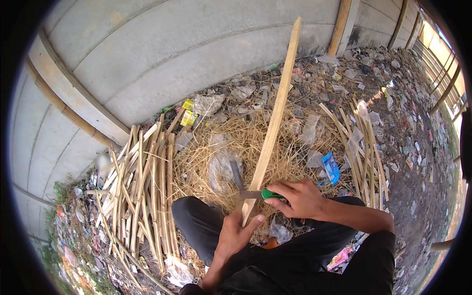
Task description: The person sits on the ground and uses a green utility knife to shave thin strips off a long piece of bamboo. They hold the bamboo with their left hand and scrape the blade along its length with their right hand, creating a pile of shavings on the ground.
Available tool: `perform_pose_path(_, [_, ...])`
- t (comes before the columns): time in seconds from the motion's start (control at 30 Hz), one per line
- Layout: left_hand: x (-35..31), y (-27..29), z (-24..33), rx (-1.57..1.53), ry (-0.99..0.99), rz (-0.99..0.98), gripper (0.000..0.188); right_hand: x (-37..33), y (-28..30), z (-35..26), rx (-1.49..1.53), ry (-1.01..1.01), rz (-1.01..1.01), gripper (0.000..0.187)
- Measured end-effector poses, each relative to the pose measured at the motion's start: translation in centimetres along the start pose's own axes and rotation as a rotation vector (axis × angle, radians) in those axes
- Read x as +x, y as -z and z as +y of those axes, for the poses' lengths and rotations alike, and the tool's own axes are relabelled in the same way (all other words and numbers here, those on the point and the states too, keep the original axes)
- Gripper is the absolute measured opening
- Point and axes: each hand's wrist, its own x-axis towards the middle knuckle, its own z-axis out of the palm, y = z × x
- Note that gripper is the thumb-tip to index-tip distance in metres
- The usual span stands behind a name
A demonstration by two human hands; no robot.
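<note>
A long pale strip of split bamboo or wood (pixel 275 118) rises from my lap and slants away to the upper right. My left hand (pixel 233 237) is closed round its near end, with the thumb along the right side. In my right hand (pixel 301 198) is a knife (pixel 271 194) with a green handle. Its blade lies across the strip, a little above my left hand, and seems to touch it. Just beyond the blade, a narrow dark grey piece (pixel 236 174) stands out against clear plastic; I cannot tell what it is.
Thin shavings (pixel 206 177) cover the ground before my crossed legs. A pile of strips (pixel 142 187) lies at left, a smaller bundle (pixel 361 152) at right. Litter, including a blue wrapper (pixel 331 168), is scattered around. A grey panel wall (pixel 196 54) stands behind.
</note>
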Motion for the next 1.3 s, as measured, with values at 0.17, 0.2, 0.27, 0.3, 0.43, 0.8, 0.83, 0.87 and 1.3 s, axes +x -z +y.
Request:
perform_pose_path(0.17, [0.0, 0.0, 0.5, 0.088, 0.111, 0.015, 0.041, 0.2, 0.4, 0.1, -0.032, -0.029, -0.052, 0.029])
perform_pose_path(0.2, [-0.1, -0.1, 0.4, 0.106, 0.098, 0.032, 0.039, 0.1, 0.6, 0.1, -0.043, -0.039, -0.071, 0.030])
perform_pose_path(0.27, [-0.4, 0.1, 0.9, 0.098, 0.121, 0.027, 0.040, 0.2, 0.9, 0.8, -0.059, -0.079, -0.004, 0.030])
perform_pose_path(0.3, [-0.6, 0.2, 1.1, 0.095, 0.134, 0.024, 0.041, 0.4, 1.2, 1.3, -0.066, -0.101, 0.030, 0.030])
perform_pose_path(0.43, [-2.4, 0.8, 0.6, 0.131, 0.255, -0.061, 0.043, 1.2, 2.5, 6.3, -0.087, -0.153, 0.241, 0.031])
perform_pose_path(0.8, [-5.3, 1.5, -1.9, 0.243, 0.193, -0.087, 0.048, 2.1, 4.7, 7.4, 0.050, -0.223, 0.291, 0.025])
perform_pose_path(0.83, [-4.8, 1.3, -1.7, 0.219, 0.184, -0.052, 0.048, 1.7, 3.7, 6.1, 0.028, -0.166, 0.219, 0.026])
perform_pose_path(0.87, [-3.8, 1.0, -1.2, 0.195, 0.175, -0.017, 0.048, 1.4, 2.9, 5.0, 0.006, -0.109, 0.147, 0.026])
perform_pose_path(1.3, [1.4, -1.1, 2.2, 0.197, -0.008, 0.202, 0.042, -0.5, 0.6, 1.0, -0.073, -0.014, -0.010, 0.028])
